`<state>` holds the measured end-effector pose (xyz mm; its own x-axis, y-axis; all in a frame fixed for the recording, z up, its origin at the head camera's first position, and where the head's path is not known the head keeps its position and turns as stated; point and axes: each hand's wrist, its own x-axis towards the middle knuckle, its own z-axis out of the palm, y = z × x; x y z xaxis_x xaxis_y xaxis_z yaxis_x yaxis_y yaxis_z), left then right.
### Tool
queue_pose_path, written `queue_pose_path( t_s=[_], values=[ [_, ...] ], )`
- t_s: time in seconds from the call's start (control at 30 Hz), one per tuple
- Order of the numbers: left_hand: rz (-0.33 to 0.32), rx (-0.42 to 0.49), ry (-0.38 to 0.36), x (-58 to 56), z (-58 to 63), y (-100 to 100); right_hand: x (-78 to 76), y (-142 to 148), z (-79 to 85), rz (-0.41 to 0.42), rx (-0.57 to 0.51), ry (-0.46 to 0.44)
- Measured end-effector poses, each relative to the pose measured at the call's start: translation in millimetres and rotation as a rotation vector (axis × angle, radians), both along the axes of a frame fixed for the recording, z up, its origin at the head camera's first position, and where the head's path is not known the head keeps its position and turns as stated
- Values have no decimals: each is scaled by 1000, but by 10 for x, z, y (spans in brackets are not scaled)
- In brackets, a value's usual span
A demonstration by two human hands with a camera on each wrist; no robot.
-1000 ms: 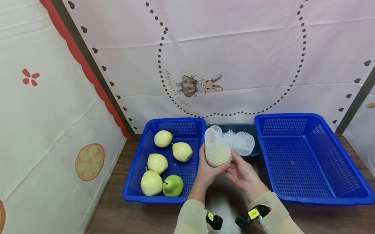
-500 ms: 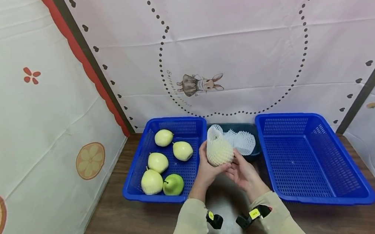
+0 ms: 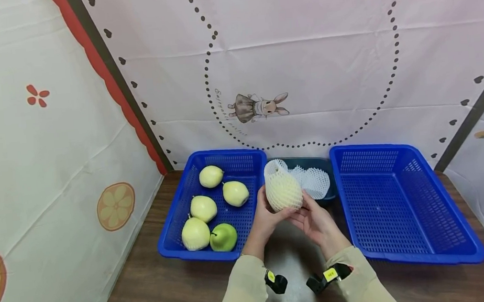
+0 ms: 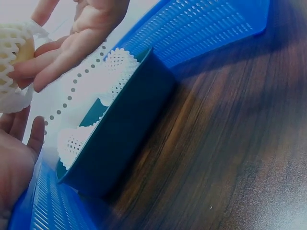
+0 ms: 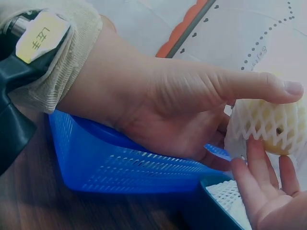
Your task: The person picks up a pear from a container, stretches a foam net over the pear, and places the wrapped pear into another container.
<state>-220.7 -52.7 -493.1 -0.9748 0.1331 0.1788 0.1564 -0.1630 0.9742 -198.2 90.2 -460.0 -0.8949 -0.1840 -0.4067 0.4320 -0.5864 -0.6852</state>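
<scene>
In the head view a pear in a white foam net [image 3: 284,191] is held up between both hands, in front of the small dark green bin. My left hand [image 3: 266,218] grips its left and lower side, the thumb laid across the netting, as the right wrist view shows. The loose end of the net stands up past the top of the pear. My right hand [image 3: 317,223] touches the lower right side with fairly straight fingertips at the net's edge. In the left wrist view some bare yellow skin of the pear [image 4: 25,51] shows at that edge.
At left, a blue basket [image 3: 178,258] holds several yellow-green pears [image 3: 235,194] and one greener pear [image 3: 223,237]. Spare foam nets [image 3: 316,183] lie in the dark green bin [image 4: 129,127]. Another blue basket [image 3: 386,215] stands at right on the wooden table [image 3: 138,294].
The netted pear has turned a little and stands slightly more upright between the hands. Both hands keep nearly the same place.
</scene>
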Motion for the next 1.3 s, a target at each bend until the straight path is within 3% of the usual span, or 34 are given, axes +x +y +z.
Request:
queue_pose_path(
  t_s=[0.37, 0.47, 0.57, 0.63, 0.7, 0.77, 0.87, 1.03, 1.17, 1.3],
  values=[
    [-62, 83, 21, -15, -13, -5, -8, 8, 8, -31, -68, -4],
    [-39, 112, 26, -13, -4, -7, -8, 3, -5, -54, -12, 9],
    [-10, 121, 4, -7, -1, -8, -5, 11, -14, -130, 93, 12],
    [-8, 122, -4, -4, -2, -8, -16, 25, -4, -195, 147, 37],
    [-5, 122, -22, -3, -5, -6, -40, 53, 36, -203, 201, 100],
    [-1, 123, -45, -1, 0, -7, -80, 84, 108, -135, 266, 190],
    [1, 105, -101, 3, 24, -13, -156, 142, 231, 56, 420, 327],
    [-46, 113, -106, 2, 30, -26, -294, 219, 302, 283, 609, 414],
    [-61, 129, -49, -12, 20, -34, -362, 235, 310, 368, 575, 432],
    [-69, 134, -26, -19, 21, -43, -382, 235, 323, 390, 531, 438]
  ],
)
